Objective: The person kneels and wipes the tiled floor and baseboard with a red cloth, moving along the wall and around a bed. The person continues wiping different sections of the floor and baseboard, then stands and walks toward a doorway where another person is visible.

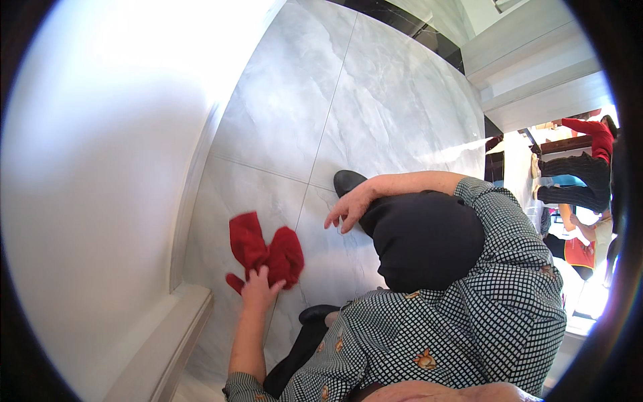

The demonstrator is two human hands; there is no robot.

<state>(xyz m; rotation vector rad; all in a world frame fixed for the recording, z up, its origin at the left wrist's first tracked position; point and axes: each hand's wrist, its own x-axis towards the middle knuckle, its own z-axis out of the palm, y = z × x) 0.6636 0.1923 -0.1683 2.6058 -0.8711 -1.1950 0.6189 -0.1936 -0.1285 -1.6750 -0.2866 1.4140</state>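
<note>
My left hand (pixel 258 290) has its fingers and thumb on a bunched red cloth (pixel 286 256), fuzzy like knit or fleece. Two rounded lobes spread beyond the fingertips and a small red flap pokes out beside the hand. What kind of item the cloth is, and whether it rests on the floor or hangs just above it, I cannot tell. My right hand (pixel 352 207) hangs with loosely bent fingers beside my bent knee (pixel 427 241) in black trousers, holding nothing. Its forearm lies across that leg.
Grey marbled floor tiles (pixel 281 95) lie before me. A white wall or panel (pixel 100 176) with a baseboard (pixel 186 226) runs along the left. My black shoes (pixel 349 182) stand on the tiles. At the far right, a person in a red top (pixel 600 140) and others are beyond an opening.
</note>
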